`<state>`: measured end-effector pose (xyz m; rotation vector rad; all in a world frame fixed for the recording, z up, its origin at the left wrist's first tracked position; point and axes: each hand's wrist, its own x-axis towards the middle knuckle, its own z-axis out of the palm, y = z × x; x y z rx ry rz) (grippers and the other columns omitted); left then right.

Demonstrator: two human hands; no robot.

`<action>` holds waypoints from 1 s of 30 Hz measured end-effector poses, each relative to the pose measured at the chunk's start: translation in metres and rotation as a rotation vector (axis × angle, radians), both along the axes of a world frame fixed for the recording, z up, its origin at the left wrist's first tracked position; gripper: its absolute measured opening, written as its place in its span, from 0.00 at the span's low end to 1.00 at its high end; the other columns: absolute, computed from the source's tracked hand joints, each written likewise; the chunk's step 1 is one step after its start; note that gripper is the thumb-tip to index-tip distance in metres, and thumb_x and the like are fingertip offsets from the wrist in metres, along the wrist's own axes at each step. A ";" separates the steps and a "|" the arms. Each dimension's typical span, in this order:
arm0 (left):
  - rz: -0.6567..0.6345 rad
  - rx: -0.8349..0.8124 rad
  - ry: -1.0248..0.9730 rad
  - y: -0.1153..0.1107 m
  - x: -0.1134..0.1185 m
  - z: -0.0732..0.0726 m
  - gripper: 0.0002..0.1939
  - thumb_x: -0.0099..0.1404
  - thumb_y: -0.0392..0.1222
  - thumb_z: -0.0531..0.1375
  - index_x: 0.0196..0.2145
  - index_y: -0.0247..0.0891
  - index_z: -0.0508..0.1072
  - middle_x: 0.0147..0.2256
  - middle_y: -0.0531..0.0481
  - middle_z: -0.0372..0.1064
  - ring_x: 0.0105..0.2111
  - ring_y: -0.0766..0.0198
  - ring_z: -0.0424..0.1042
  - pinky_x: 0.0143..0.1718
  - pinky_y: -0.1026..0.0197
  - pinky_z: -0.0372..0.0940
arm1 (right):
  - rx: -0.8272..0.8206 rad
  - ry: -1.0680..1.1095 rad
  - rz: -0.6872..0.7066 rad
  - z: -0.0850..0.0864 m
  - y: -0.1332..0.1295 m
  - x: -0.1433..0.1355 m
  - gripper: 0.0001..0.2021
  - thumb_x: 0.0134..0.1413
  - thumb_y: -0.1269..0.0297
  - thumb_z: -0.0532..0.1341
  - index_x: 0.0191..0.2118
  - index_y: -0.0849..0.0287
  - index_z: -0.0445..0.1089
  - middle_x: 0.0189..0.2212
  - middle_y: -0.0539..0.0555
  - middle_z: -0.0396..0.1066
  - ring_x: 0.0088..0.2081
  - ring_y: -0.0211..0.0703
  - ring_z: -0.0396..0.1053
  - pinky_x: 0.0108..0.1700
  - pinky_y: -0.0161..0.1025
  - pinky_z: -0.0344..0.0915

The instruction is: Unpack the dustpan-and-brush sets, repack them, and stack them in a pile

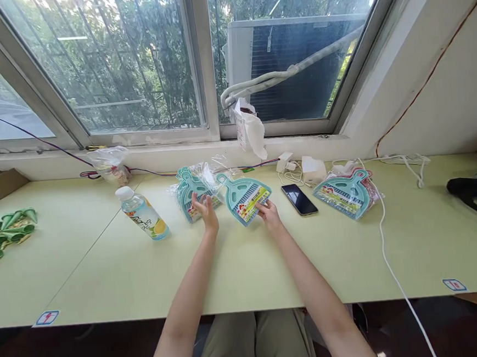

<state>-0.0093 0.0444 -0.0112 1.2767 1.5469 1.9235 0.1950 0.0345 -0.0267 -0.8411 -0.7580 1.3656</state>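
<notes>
My right hand (269, 214) pinches the lower right edge of a small teal dustpan (239, 192), fan-shaped with a looped handle and a yellow printed label. The label faces up and the handle points to the upper left. My left hand (206, 214) is raised with thumb and fingers apart, holding nothing. Just behind it lies a pile of similar teal dustpans (186, 182) in clear plastic wrapping, partly covered by the hand. Another stack of wrapped dustpans (349, 192), teal with some pink beneath, lies to the right, beyond the phone.
A drink bottle (144, 214) stands left of my left hand. A black phone (299, 199) lies right of my right hand, near a white box (313, 170). A white cable (384, 244) crosses the table's right side. Green cone-shaped pieces (3, 235) lie far left.
</notes>
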 end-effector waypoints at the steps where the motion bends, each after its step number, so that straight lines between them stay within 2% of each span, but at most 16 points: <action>1: -0.120 -0.043 -0.087 0.004 -0.003 -0.001 0.32 0.67 0.61 0.41 0.62 0.44 0.44 0.60 0.39 0.52 0.53 0.61 0.65 0.47 0.60 0.65 | 0.004 -0.016 0.015 0.001 0.000 0.001 0.21 0.33 0.64 0.72 0.38 0.58 0.69 0.35 0.52 0.75 0.37 0.42 0.74 0.40 0.39 0.73; 4: -0.445 -0.149 -0.316 0.013 -0.009 -0.004 0.33 0.63 0.64 0.44 0.57 0.40 0.57 0.51 0.41 0.66 0.45 0.62 0.72 0.42 0.60 0.67 | 0.020 -0.095 0.073 0.004 -0.002 0.001 0.21 0.33 0.63 0.72 0.38 0.58 0.69 0.34 0.52 0.75 0.36 0.43 0.74 0.39 0.40 0.73; 7: -0.545 -0.204 -0.458 0.015 -0.006 -0.007 0.28 0.58 0.58 0.56 0.50 0.37 0.65 0.43 0.44 0.71 0.40 0.62 0.74 0.38 0.62 0.68 | 0.021 -0.153 0.092 0.004 -0.003 0.000 0.21 0.33 0.63 0.72 0.38 0.59 0.69 0.32 0.52 0.76 0.35 0.43 0.74 0.37 0.41 0.73; 11: -0.630 -0.234 -0.538 0.010 0.004 -0.009 0.27 0.56 0.51 0.59 0.51 0.37 0.65 0.40 0.46 0.73 0.36 0.62 0.74 0.33 0.63 0.68 | 0.002 -0.102 0.005 0.000 -0.001 -0.002 0.20 0.32 0.63 0.72 0.37 0.59 0.69 0.31 0.52 0.76 0.35 0.44 0.74 0.39 0.41 0.74; 15: -0.837 -0.297 -0.547 0.001 0.014 -0.008 0.31 0.56 0.49 0.61 0.56 0.41 0.60 0.44 0.46 0.72 0.34 0.61 0.75 0.34 0.59 0.69 | -0.024 0.003 -0.106 -0.006 0.004 -0.001 0.20 0.31 0.64 0.72 0.35 0.58 0.68 0.31 0.50 0.76 0.34 0.42 0.74 0.39 0.41 0.74; 18: -0.997 -0.383 -0.505 -0.003 0.019 -0.007 0.29 0.57 0.49 0.61 0.54 0.40 0.62 0.44 0.45 0.73 0.36 0.59 0.75 0.36 0.57 0.70 | -0.026 0.034 -0.127 -0.009 0.006 0.000 0.20 0.31 0.65 0.72 0.35 0.58 0.68 0.32 0.50 0.76 0.34 0.41 0.74 0.40 0.39 0.74; 20: -1.038 -0.402 -0.503 -0.005 0.021 -0.007 0.26 0.58 0.51 0.60 0.51 0.37 0.65 0.43 0.43 0.73 0.37 0.57 0.75 0.36 0.56 0.70 | -0.019 0.033 -0.102 -0.009 0.006 -0.001 0.20 0.32 0.65 0.72 0.36 0.59 0.68 0.32 0.51 0.76 0.34 0.41 0.75 0.40 0.38 0.74; 25: -0.948 -0.361 -0.555 -0.005 0.017 -0.005 0.22 0.61 0.51 0.57 0.48 0.35 0.67 0.42 0.44 0.74 0.41 0.57 0.74 0.41 0.56 0.70 | -0.012 0.006 -0.019 -0.006 0.004 -0.006 0.19 0.34 0.65 0.72 0.36 0.59 0.68 0.33 0.52 0.76 0.35 0.42 0.75 0.39 0.39 0.74; 30: -1.047 -0.448 -0.529 -0.010 0.018 -0.004 0.22 0.58 0.43 0.62 0.49 0.34 0.67 0.44 0.43 0.73 0.42 0.58 0.73 0.44 0.57 0.68 | -0.002 0.006 -0.035 -0.006 0.003 -0.005 0.21 0.34 0.64 0.72 0.38 0.60 0.68 0.36 0.53 0.76 0.37 0.42 0.75 0.40 0.38 0.74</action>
